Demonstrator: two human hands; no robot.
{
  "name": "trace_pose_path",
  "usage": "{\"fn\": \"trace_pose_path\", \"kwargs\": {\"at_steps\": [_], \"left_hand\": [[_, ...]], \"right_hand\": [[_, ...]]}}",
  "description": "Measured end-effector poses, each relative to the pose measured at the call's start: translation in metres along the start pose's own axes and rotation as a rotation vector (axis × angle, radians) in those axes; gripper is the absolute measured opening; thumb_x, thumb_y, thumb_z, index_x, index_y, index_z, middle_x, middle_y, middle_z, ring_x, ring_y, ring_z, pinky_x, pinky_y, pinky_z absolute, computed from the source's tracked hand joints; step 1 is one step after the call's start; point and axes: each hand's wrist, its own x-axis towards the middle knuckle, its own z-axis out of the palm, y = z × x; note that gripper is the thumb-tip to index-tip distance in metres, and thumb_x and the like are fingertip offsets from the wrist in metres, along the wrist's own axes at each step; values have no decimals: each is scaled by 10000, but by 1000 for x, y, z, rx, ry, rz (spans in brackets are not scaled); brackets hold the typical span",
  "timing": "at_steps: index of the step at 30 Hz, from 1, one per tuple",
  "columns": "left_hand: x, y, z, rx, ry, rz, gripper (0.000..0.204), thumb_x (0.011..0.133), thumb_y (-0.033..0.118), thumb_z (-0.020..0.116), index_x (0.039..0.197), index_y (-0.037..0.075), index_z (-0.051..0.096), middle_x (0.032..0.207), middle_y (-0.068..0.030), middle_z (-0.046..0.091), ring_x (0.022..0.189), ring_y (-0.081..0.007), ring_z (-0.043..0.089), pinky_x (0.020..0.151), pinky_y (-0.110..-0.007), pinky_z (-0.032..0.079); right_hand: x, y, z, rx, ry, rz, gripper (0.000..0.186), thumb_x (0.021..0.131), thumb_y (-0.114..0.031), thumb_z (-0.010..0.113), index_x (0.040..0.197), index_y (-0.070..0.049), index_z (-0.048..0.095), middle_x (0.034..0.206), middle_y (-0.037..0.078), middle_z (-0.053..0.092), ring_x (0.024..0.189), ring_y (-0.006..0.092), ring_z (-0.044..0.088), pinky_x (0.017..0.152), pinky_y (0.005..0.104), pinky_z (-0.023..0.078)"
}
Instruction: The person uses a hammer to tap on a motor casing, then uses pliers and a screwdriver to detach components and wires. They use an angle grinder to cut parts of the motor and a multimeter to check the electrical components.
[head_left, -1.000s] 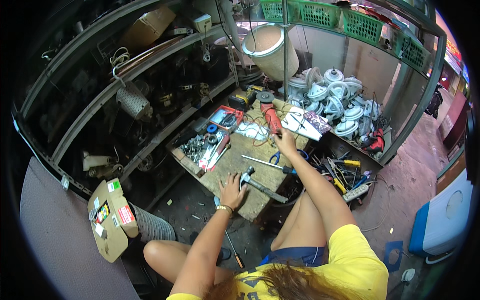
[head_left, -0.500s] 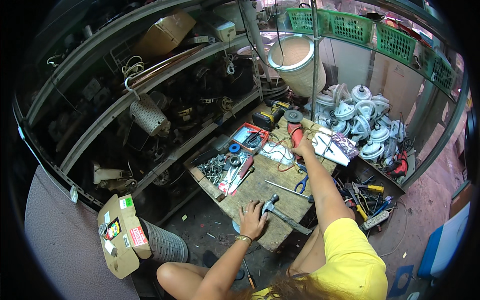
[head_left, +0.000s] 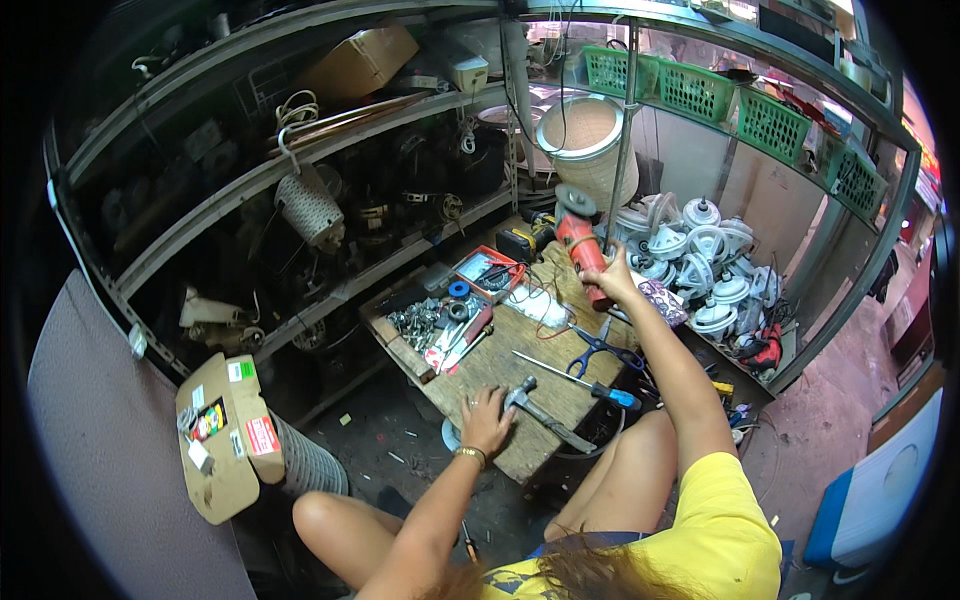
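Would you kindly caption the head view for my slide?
Right hand grips a red grinder, left hand by a hammer on the workbench.

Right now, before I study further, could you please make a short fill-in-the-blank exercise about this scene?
1. The red angle grinder is held in the ___.
2. The tool lying closest to the left hand is the ___.
3. The scissors on the wooden bench have ___ handles.
4. The baskets at the upper right are coloured ___.

Missing words: right hand; hammer; blue; green.
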Motion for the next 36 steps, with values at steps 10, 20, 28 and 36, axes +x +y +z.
{"fn": "trace_pose_path", "kwargs": {"at_steps": [10,20,28,36], "left_hand": [[-1,-1,-17,-142,116,-238,607,853,373,624,1355,87,438,1387,-158,427,1334,-355,340,1111,-555,205],[30,147,-123,-1272,382,374,815,841,379,630,1451,-15,261,1476,-170,295,1383,-275,276,1147,-401,213],[-13,120,-178,-545,-400,73,278,885,176,614,1052,-45,639,920,-100,674,791,-143,617,726,-297,506],[-59,149,-158,-1130,-86,-24,607,856,245,704,1358,27,442,1156,-59,589,1014,-142,564,886,-299,470]], "right_hand": [[-134,-211,-71,686,-147,-363,708,736,-133,755,1301,-28,341,1072,120,545,921,182,619,718,306,562],[-233,-178,-77,1526,-803,-236,806,809,-452,668,1320,86,354,1056,181,546,782,289,560,638,334,540],[-309,-70,-84,1254,-486,155,676,746,-230,717,1260,73,399,1039,225,581,740,254,622,630,384,575],[-339,-167,-6,431,-228,-260,1003,616,-120,827,1425,5,247,1247,169,537,1112,257,574,951,371,464]]}}
